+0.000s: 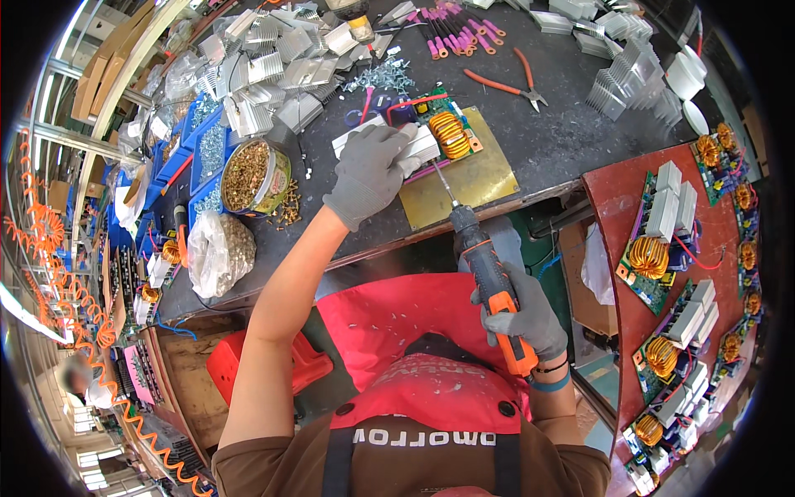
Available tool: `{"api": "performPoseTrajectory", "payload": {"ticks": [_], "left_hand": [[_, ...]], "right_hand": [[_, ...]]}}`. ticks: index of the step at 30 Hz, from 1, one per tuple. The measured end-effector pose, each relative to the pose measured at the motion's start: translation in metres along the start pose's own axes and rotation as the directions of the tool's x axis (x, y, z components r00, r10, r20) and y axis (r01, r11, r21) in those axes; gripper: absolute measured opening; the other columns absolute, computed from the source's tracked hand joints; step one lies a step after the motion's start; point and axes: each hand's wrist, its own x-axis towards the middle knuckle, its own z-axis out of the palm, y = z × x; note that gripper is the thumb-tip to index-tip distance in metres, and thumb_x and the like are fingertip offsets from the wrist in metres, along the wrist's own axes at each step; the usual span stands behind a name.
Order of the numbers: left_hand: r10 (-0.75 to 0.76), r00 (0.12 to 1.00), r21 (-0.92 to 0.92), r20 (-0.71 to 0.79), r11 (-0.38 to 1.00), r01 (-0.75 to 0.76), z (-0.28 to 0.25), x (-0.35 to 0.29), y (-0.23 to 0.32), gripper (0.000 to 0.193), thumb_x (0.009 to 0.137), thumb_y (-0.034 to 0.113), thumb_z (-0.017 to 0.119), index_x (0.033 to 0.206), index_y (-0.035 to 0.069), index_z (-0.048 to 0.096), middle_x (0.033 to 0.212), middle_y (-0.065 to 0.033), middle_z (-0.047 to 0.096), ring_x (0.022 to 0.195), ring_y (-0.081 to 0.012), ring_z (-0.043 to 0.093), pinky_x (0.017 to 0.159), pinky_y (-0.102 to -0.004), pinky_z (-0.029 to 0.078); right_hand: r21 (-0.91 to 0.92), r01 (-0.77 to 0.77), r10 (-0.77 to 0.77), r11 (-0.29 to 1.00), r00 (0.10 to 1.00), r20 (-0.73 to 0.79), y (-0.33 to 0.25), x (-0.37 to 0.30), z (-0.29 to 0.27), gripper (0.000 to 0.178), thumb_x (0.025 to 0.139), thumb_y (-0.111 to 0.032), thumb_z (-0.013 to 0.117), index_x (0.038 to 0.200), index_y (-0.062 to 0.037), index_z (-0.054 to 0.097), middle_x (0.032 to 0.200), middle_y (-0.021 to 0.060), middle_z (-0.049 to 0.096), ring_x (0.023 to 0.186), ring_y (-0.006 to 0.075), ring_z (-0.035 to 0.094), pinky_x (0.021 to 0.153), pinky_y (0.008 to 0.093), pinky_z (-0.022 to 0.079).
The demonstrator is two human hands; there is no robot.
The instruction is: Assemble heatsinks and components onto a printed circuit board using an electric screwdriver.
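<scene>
My gloved left hand (368,172) lies over a circuit board assembly at the table's near edge, its fingers closed round a silver heat sink (421,149). A copper-wound coil (450,136) shows on the green board (475,144) to the right of it. Beneath sits a brass-coloured plate (489,174). In my gloved right hand (537,318) is an orange and black power screwdriver (490,269). Its long bit (445,182) points up at the near side of the heat sink; whether the tip touches a screw, I cannot tell.
Loose heat sinks (306,70) pile up at the far left, near scattered screws (383,76). Pliers (517,83) and pink-ended cables (460,31) lie beyond the plate. A tub of brass screws (252,176) stands left. Finished-looking boards (654,257) cover the red surface (609,195) at right.
</scene>
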Motion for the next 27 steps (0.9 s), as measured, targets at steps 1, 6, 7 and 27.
{"api": "performPoseTrajectory", "payload": {"ticks": [1, 6, 7, 27], "left_hand": [[0.008, 1.000, 0.001, 0.019, 1.000, -0.008, -0.001, 0.001, -0.001, 0.044, 0.083, 0.026, 0.073, 0.122, 0.005, 0.066, 0.098, -0.0118, 0.067, 0.093, -0.0310, 0.061, 0.082, -0.0411, 0.046], [0.027, 0.998, -0.010, 0.051, 1.000, -0.027, -0.003, 0.002, -0.003, 0.049, 0.082, 0.026, 0.074, 0.125, 0.003, 0.064, 0.099, -0.0142, 0.066, 0.093, -0.0328, 0.061, 0.083, -0.0409, 0.047], [0.028, 0.998, -0.001, 0.056, 1.000, -0.028, -0.003, 0.002, -0.004, 0.050, 0.083, 0.026, 0.074, 0.125, 0.002, 0.064, 0.099, -0.0141, 0.066, 0.093, -0.0327, 0.061, 0.082, -0.0410, 0.047], [0.059, 0.997, 0.330, 0.049, 0.941, -0.072, -0.003, -0.025, 0.008, 0.073, 0.073, 0.026, 0.078, 0.139, 0.011, 0.052, 0.118, -0.0100, 0.059, 0.110, -0.0300, 0.056, 0.091, -0.0451, 0.047]], "right_hand": [[-0.011, 0.000, 0.000, 1.000, 1.000, 0.000, -0.001, 0.001, 0.001, 0.077, 0.069, -0.005, 0.072, 0.140, -0.0004, 0.042, 0.105, 0.0115, 0.062, 0.070, 0.0156, 0.064, 0.057, 0.0297, 0.055], [0.036, -0.001, 0.001, 0.999, 1.000, -0.011, -0.005, 0.003, 0.008, 0.077, 0.068, -0.005, 0.071, 0.139, 0.0000, 0.042, 0.104, 0.0116, 0.062, 0.070, 0.0159, 0.064, 0.055, 0.0297, 0.055], [0.070, -0.010, 0.012, 0.997, 0.999, -0.033, -0.006, 0.003, 0.009, 0.077, 0.068, -0.005, 0.071, 0.139, 0.0000, 0.041, 0.103, 0.0116, 0.062, 0.069, 0.0160, 0.064, 0.055, 0.0298, 0.055], [-0.056, 0.015, -0.010, 0.998, 0.996, 0.094, 0.025, -0.003, 0.014, 0.093, 0.071, -0.002, 0.074, 0.151, -0.0012, 0.026, 0.106, 0.0095, 0.061, 0.072, 0.0139, 0.063, 0.060, 0.0296, 0.054]]}}
